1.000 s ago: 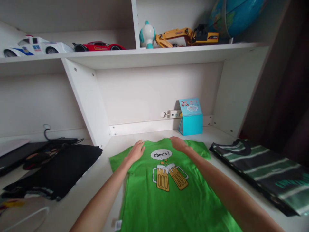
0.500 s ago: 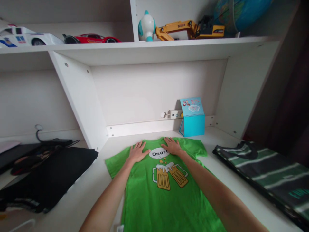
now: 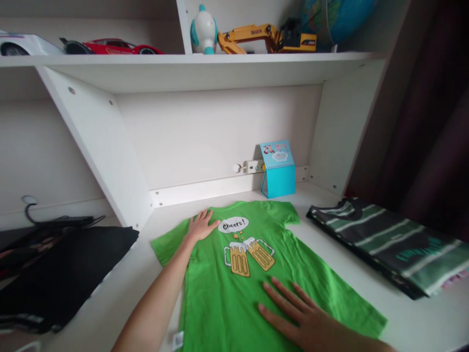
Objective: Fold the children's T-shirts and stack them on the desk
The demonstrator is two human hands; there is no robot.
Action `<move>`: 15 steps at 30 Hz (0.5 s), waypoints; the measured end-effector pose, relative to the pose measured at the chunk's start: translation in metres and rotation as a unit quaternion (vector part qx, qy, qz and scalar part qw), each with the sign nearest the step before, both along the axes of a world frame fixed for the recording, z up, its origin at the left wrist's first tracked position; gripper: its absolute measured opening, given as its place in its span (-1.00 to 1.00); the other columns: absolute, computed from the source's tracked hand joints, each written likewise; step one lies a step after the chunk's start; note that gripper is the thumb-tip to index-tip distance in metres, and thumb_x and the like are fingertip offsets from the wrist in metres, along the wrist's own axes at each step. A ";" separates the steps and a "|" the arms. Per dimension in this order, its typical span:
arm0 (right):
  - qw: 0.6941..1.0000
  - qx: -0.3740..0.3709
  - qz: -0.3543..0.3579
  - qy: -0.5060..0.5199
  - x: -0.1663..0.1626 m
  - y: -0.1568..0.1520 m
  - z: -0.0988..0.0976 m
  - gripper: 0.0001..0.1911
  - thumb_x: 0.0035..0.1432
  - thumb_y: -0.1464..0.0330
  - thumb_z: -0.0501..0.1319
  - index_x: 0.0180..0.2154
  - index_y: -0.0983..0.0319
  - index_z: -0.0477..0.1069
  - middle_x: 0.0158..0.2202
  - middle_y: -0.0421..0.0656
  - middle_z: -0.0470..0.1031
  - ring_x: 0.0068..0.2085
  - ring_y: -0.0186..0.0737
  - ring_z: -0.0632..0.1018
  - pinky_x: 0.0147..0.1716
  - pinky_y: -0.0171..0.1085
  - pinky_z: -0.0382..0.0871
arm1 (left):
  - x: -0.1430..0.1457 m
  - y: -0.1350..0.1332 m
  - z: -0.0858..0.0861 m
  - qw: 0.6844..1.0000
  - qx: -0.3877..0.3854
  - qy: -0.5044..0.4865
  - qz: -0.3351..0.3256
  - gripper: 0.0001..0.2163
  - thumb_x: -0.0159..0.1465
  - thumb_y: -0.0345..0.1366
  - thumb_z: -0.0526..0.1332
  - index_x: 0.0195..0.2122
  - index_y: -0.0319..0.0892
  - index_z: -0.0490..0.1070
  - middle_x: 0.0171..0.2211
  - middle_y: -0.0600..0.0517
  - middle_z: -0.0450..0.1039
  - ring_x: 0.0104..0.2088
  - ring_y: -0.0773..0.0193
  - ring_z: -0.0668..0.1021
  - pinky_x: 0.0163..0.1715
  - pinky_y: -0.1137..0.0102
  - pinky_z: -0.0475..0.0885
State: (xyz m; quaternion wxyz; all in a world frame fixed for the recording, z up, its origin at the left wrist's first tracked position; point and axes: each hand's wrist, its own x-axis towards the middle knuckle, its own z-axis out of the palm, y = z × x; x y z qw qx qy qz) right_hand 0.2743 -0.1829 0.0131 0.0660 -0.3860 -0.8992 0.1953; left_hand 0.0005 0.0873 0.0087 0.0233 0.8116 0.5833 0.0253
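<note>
A green T-shirt with a "Cheers!" beer-mug print lies spread flat on the white desk, collar away from me. My left hand rests flat and open on the shirt near the collar, at its left shoulder. My right hand lies flat on the lower middle of the shirt, fingers spread, pointing up-left toward the print. Neither hand holds anything.
A dark striped folded garment lies at the right; black clothing and cables at the left. A blue desk calendar stands by a power strip at the back. On the shelf above are toy cars, a toy excavator and a globe.
My right hand slid from the collar area down to the lower middle of the shirt. My left hand stayed near the collar. The view shifted to the right.
</note>
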 end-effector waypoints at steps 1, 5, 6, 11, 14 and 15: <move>1.000 -0.007 0.004 0.006 0.008 -0.001 -0.001 -0.45 0.19 0.07 -0.03 0.20 -0.17 -0.11 0.26 -0.24 -0.12 0.23 0.06 0.00 0.10 0.17 0.04 | 0.000 -0.001 0.001 1.000 -0.001 0.001 -0.001 -0.28 0.17 0.23 -0.31 0.28 -0.05 -0.22 0.29 0.05 -0.35 0.27 0.11 -0.14 0.16 0.02 -0.12; 0.990 0.046 -0.135 0.005 0.022 0.036 0.011 -0.42 0.22 0.05 -0.12 0.24 -0.02 -0.12 0.27 -0.26 -0.11 0.24 -0.13 0.04 0.17 -0.07 0.02 | 0.001 -0.005 0.005 1.000 0.001 0.004 -0.003 -0.30 0.19 0.21 -0.31 0.28 -0.06 -0.22 0.29 0.04 -0.32 0.27 0.10 -0.15 0.16 0.03 -0.11; 0.979 0.078 -0.190 -0.013 0.022 0.051 0.013 -0.37 0.22 0.03 -0.16 0.25 0.10 -0.13 0.28 -0.19 -0.16 0.26 -0.11 -0.02 0.19 -0.06 -0.06 | 0.001 -0.006 0.005 1.000 0.003 0.004 -0.003 -0.31 0.20 0.20 -0.31 0.28 -0.07 -0.21 0.29 0.04 -0.32 0.27 0.10 -0.14 0.16 0.03 -0.10; 0.951 0.094 -0.280 -0.086 0.035 0.099 -0.006 -0.23 0.19 -0.05 -0.27 0.26 0.33 -0.14 0.28 -0.05 -0.19 0.27 -0.11 -0.10 0.20 -0.05 -0.12 | -0.003 -0.007 0.005 1.000 0.012 0.002 0.006 -0.32 0.20 0.19 -0.30 0.28 -0.06 -0.20 0.29 0.04 -0.30 0.27 0.11 -0.12 0.16 0.05 -0.10; 0.935 0.087 -0.326 -0.112 0.052 0.088 -0.014 -0.24 0.18 -0.06 -0.25 0.27 0.25 -0.16 0.28 -0.11 -0.23 0.27 -0.08 -0.12 0.18 0.04 -0.12 | -0.004 -0.006 0.004 1.000 0.010 0.000 0.008 -0.30 0.19 0.21 -0.30 0.27 -0.05 -0.18 0.29 0.06 -0.32 0.27 0.12 -0.13 0.16 0.03 -0.11; 0.922 0.089 -0.355 -0.125 0.053 0.081 -0.012 -0.24 0.18 -0.05 -0.22 0.26 0.26 -0.12 0.28 -0.07 -0.21 0.26 -0.03 -0.13 0.17 0.11 -0.14 | -0.005 -0.006 0.003 1.000 0.008 -0.002 0.008 -0.29 0.18 0.22 -0.31 0.27 -0.05 -0.18 0.29 0.06 -0.33 0.27 0.12 -0.13 0.16 0.03 -0.11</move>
